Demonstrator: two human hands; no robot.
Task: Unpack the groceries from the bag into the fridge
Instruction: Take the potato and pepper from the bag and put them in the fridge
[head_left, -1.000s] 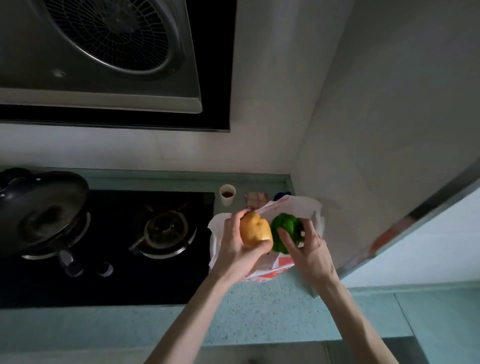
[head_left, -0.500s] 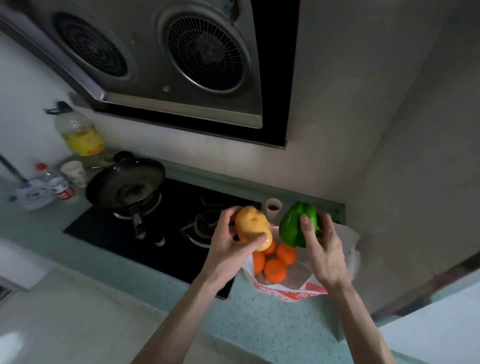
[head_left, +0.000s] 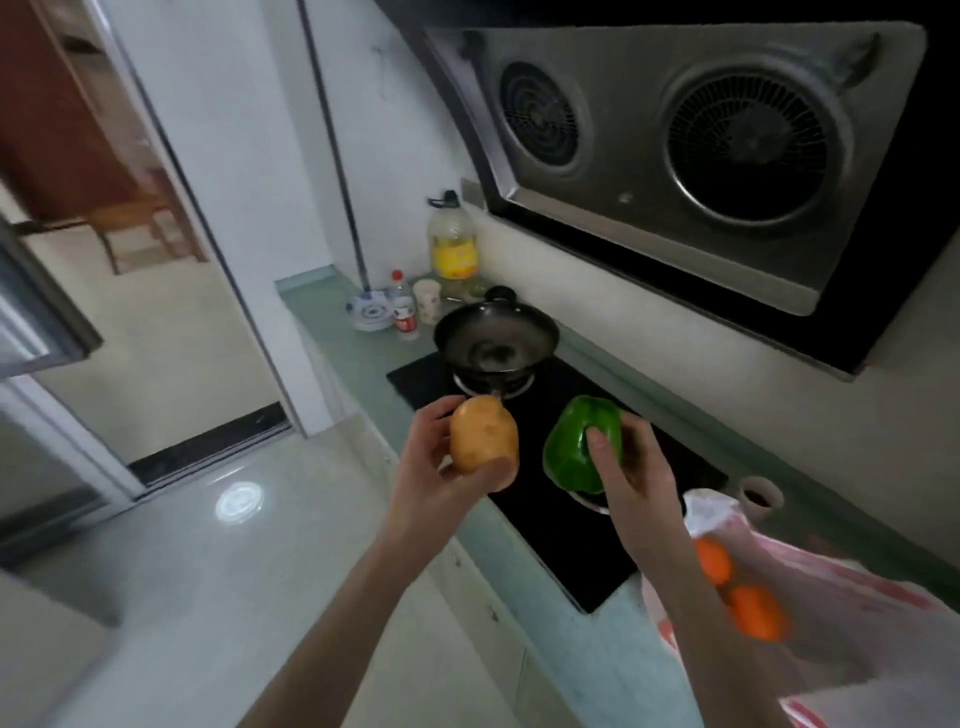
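Note:
My left hand (head_left: 434, 467) grips a yellow-brown potato (head_left: 483, 439), held up over the front edge of the counter. To its right, my right hand (head_left: 631, 480) holds a green bell pepper (head_left: 579, 441) above the black hob. The white and red plastic bag (head_left: 831, 618) lies on the counter at the lower right, behind my right forearm. Several oranges (head_left: 753, 608) show inside it. The fridge itself is not clearly in view.
A black wok (head_left: 496, 338) sits on the gas hob (head_left: 566, 525). Behind it stand an oil bottle (head_left: 453, 244), a small bottle, a paper cup and stacked bowls (head_left: 371, 312). A small cup (head_left: 759, 496) stands beside the bag. Left is tiled floor (head_left: 208, 571) and a doorway.
Both hands have lifted the potato and the pepper out of the bag and carried them left, over the hob. My view has swung left toward the doorway.

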